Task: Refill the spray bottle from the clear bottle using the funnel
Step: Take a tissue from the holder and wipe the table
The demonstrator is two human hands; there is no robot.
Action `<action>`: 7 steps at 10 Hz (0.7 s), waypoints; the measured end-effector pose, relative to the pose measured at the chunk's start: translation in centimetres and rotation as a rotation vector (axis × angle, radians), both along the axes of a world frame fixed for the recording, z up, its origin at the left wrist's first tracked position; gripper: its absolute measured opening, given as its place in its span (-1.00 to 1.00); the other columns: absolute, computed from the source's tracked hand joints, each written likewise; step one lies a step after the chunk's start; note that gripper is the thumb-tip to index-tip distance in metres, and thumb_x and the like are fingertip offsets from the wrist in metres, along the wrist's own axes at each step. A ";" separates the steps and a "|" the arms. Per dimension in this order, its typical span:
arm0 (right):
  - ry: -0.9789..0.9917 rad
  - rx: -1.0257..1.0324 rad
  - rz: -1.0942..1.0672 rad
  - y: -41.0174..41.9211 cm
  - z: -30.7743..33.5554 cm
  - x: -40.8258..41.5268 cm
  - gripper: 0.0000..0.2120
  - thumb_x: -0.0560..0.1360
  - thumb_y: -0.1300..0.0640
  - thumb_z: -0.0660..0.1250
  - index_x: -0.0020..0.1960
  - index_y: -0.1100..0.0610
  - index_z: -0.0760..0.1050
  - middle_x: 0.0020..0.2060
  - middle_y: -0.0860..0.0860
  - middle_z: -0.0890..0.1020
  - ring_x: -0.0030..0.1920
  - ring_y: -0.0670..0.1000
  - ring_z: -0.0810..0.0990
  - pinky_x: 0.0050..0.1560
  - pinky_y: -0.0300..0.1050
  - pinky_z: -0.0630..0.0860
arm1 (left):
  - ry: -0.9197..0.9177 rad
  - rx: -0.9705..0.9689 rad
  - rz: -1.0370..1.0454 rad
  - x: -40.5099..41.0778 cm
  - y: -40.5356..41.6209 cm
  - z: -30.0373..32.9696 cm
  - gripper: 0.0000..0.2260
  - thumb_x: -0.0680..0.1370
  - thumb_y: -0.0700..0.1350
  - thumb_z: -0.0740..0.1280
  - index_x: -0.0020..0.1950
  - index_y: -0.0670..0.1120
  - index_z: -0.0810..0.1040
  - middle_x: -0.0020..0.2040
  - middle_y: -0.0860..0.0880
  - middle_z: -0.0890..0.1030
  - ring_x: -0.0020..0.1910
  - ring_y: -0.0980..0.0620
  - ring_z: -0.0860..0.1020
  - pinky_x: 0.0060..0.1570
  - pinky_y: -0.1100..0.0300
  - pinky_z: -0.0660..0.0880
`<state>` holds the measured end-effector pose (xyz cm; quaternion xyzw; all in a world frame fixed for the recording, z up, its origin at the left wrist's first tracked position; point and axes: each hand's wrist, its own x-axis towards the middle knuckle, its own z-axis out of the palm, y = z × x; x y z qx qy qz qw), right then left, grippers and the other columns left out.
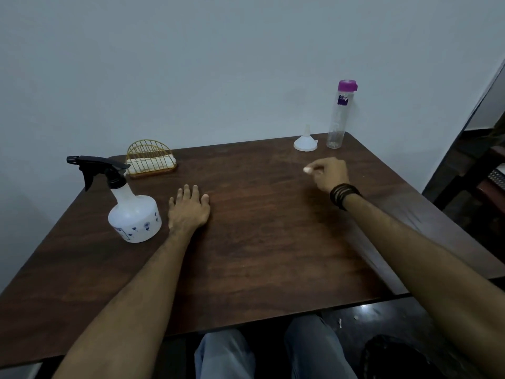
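A dark wooden table point(259, 242) is seen from above, set against a pale wall, with both bare forearms stretched out over it. The left hand point(188, 210) is laid flat on the tabletop, palm down, with the fingers extended and slightly spread and the thumb angled out to the right; nothing is held in it. It rests just beside the spray bottle point(134, 212), which stands upright near the left edge of the table, its white body printed with small blue flowers and its black trigger head pointed to the left. The right hand point(329, 173) is held further forward and to the right, with the wrist bent and the fingers loosely curled downward and pointed to the left; it is empty, and whether the fingertips touch the wood cannot be told. A dark layered wristband point(344, 195) is worn on the right wrist. Beyond this hand, near the far right corner, the white funnel point(306, 142) is placed upside down, wide mouth on the table and spout up. Just to its right the clear bottle point(340, 116) stands upright with its purple cap closed. The right hand is near the funnel but apart from it. At the far left edge a gold wire napkin holder point(149, 160) with white napkins in it is set close behind the spray bottle. Knees in grey trousers are visible below the near table edge.
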<state>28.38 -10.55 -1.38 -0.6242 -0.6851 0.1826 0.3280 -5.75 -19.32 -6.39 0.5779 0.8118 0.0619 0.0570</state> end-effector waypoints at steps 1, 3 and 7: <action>-0.183 -0.106 -0.102 1.2 -1.4 0.9 -0.84 0.53 0.01 0.45 0.03 0.05 0.72 0.08 0.05 0.72 0.11 0.08 0.65 0.14 -0.13 0.53 | 0.001 -0.010 0.006 0.1 0.1 -0.1 -0.43 0.70 0.15 -0.12 0.66 -0.09 0.00 0.66 -0.13 -0.02 0.64 -0.12 -0.04 0.58 -0.14 -0.06; -0.207 0.006 0.284 -3.7 -2.5 -3.8 -0.81 0.50 -0.04 0.48 0.01 0.04 0.74 -0.04 -0.01 0.68 0.01 -0.01 0.61 0.05 -0.16 0.49 | 0.007 -0.012 0.022 0.3 0.3 -0.3 -0.44 0.70 0.14 -0.12 0.66 -0.09 -0.01 0.66 -0.13 -0.03 0.64 -0.11 -0.05 0.57 -0.14 -0.08; -0.242 -0.042 0.207 -4.3 -1.5 0.3 -0.86 0.48 0.00 0.50 -0.05 0.04 0.74 -0.05 -0.02 0.72 -0.11 -0.12 0.55 -0.03 -0.25 0.42 | 0.010 -0.003 0.001 0.1 0.0 -0.2 -0.43 0.70 0.14 -0.11 0.66 -0.11 0.00 0.66 -0.14 -0.01 0.64 -0.11 -0.03 0.57 -0.13 -0.06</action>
